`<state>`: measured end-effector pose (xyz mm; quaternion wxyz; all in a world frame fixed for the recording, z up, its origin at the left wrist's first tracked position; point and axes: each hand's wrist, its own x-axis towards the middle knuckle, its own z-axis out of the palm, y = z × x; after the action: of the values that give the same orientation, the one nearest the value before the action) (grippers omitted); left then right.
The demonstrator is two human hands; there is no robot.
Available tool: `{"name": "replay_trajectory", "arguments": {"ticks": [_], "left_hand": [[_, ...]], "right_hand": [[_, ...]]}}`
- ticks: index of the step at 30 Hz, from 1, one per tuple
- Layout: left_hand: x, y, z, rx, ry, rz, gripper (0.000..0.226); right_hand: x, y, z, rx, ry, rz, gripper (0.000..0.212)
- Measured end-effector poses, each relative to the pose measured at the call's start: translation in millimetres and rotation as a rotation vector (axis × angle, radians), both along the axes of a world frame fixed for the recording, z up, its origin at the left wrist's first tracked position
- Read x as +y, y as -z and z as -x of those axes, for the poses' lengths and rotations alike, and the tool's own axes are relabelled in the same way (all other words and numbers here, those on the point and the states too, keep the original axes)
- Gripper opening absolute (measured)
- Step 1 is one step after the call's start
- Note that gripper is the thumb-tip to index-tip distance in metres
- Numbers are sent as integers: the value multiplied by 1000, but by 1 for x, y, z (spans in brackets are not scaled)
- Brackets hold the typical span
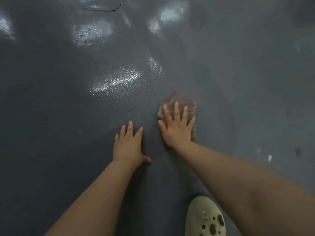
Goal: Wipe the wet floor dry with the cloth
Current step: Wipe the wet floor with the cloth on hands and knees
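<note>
1. The floor (238,86) is dark grey and hard; a glossy wet patch (117,80) ahead and left of both hands probably makes it slippery.
2. The left hand (128,147) lies flat and spread on the bare floor, holding nothing, likely as a brace.
3. The right hand (177,128), fingers straight and splayed, presses down on the cloth.
4. The cloth (177,103), brownish and crumpled under that palm, looks soft, light and probably damp; a flat palm over its middle suits it best.

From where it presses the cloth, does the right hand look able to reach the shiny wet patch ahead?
Probably yes. The right hand lies flat on the cloth, and only bare floor separates it from the wet patch, ahead to its left.
</note>
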<state>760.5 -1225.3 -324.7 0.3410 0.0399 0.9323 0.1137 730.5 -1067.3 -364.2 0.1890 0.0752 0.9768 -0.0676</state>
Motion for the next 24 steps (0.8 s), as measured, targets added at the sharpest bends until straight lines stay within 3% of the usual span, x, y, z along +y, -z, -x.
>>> {"name": "replay_trajectory", "arguments": {"ticks": [5, 10, 14, 24], "left_hand": [[-1, -23, -5, -22, -89, -44, 104], [7, -56, -28, 2, -201, -88, 99], [10, -87, -62, 62, -248, -89, 98], [-9, -163, -165, 171, -350, -14, 97]], "right_hand": [[-3, -34, 7, -283, -138, 56, 59], [12, -81, 20, -430, -228, -60, 59], [-2, -95, -17, -399, -129, -19, 55], [-14, -154, -128, -129, -186, 134, 41]]}}
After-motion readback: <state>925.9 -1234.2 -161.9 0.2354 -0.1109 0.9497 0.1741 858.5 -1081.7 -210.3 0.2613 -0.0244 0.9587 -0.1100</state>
